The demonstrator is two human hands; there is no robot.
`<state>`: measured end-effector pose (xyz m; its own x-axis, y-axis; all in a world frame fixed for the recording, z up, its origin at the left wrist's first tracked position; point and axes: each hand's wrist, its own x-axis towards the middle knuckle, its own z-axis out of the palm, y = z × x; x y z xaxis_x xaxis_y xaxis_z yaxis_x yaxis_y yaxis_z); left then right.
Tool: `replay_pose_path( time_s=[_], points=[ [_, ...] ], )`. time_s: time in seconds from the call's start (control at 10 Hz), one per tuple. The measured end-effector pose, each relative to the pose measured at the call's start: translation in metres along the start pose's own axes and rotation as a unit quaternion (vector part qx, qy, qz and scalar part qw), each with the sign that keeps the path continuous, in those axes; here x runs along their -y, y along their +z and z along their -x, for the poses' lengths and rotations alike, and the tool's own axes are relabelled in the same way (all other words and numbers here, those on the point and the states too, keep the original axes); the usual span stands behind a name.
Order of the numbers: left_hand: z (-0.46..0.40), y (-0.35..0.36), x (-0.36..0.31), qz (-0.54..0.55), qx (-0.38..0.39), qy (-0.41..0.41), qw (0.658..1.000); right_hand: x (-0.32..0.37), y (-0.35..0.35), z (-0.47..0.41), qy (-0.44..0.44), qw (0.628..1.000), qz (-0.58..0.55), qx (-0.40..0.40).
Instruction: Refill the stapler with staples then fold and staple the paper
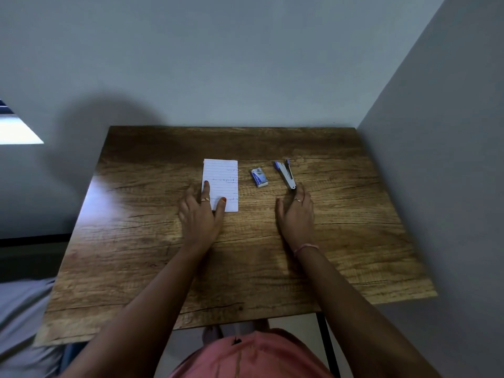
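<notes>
Left hand: the left hand (200, 214) lies flat with fingers straight, its index finger and thumb pressing the near-left part of the paper (221, 184) — holding it down, not gripping it.

Right hand: the right hand (296, 211) rests on the table (245, 268), fingers stretched forward and fairly straight, clasping nothing; the fingertips reach right up to the near end of the stapler (285, 174), though I cannot tell from here whether they actually touch it.

Hands to each other: well apart, one on each side of the middle of the table.

Stapler: just beyond the right hand, its long axis running away from the person and leaning a little left at the far end. It looks hinged open, the blue top splayed from the metal rail at the far end.

Nearer hand: plainly the right — the left is busy on the sheet and much further off.

Staple box: the small blue staple box (259, 177) lies between paper and stapler, just left of the stapler. It seems closed; whether there are staples inside cannot be seen.

Paper: a lined, written-on sheet, lying lengthways away from the person, already narrow as if folded.

Stage: refilling, I judge, not yet begun.
</notes>
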<state>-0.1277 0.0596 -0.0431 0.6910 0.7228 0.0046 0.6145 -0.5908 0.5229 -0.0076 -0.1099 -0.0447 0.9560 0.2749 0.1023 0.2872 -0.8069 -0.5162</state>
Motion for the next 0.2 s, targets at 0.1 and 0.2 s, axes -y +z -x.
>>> replay_pose_path(
  time_s=[0.1,0.2],
  points=[
    [0.0038,-0.0045,-0.0055,0.025,-0.018,-0.009,0.999,0.0023,-0.0061,0.0045,-0.017,1.0,-0.008,0.004],
    [0.003,-0.0058,-0.0107,0.012,-0.034,0.012,0.999,0.0018,-0.0057,0.0037,-0.047,0.999,-0.007,-0.001]
  ],
)
